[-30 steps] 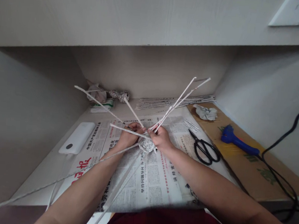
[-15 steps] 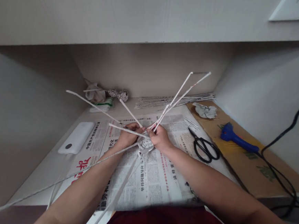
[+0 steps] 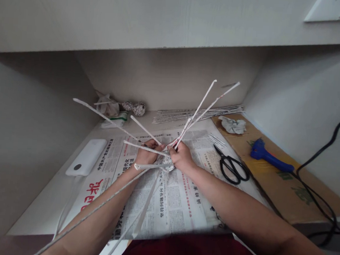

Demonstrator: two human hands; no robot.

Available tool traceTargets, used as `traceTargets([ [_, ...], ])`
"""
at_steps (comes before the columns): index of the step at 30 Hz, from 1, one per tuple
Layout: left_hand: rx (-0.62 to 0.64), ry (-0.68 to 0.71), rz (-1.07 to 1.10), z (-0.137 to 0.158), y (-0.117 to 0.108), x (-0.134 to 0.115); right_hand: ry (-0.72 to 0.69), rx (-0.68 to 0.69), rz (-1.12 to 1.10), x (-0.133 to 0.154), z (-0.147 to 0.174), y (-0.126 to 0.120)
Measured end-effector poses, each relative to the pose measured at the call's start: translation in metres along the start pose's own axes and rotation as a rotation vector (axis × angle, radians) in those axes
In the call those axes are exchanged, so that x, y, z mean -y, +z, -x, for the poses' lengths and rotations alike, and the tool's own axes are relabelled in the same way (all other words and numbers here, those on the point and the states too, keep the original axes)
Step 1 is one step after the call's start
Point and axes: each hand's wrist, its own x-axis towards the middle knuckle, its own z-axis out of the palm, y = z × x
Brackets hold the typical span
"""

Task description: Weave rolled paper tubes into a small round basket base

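Note:
Between my two hands is a small woven piece made of rolled paper, with several white paper rods sticking out of it. My left hand is closed on its left side, fingers pinched near the bases of the rods. On the other side my right hand pinches it by the rods that point up and right. Another short rod crosses by my left wrist. Long paper strands trail from the piece down toward me. My fingers partly hide the weave.
Newspaper covers the table. Black scissors lie right of my hand, and a blue glue gun with a black cord rests on cardboard. A white power bank sits left. Paper rods lie at the back.
The woven piece has tilted slightly between my hands. A rod now points left across my left wrist, and the long trailing strand has dropped lower. Both hands keep almost the same place.

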Motion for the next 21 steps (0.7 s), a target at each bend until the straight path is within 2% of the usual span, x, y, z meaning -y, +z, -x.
traceTargets([
  [9,0.109,-0.090,0.112,0.008,0.002,-0.005,0.038,0.003,-0.037,0.002,0.002,0.000],
  [14,0.048,-0.104,0.029,0.009,-0.003,-0.009,0.042,0.003,-0.174,-0.008,-0.002,0.004],
  [18,0.046,-0.073,0.010,0.011,-0.004,-0.020,0.164,-0.039,-0.411,-0.010,-0.007,0.005],
  [21,0.047,0.005,-0.044,0.013,-0.004,-0.027,0.338,-0.046,-0.567,0.001,-0.009,0.000],
])
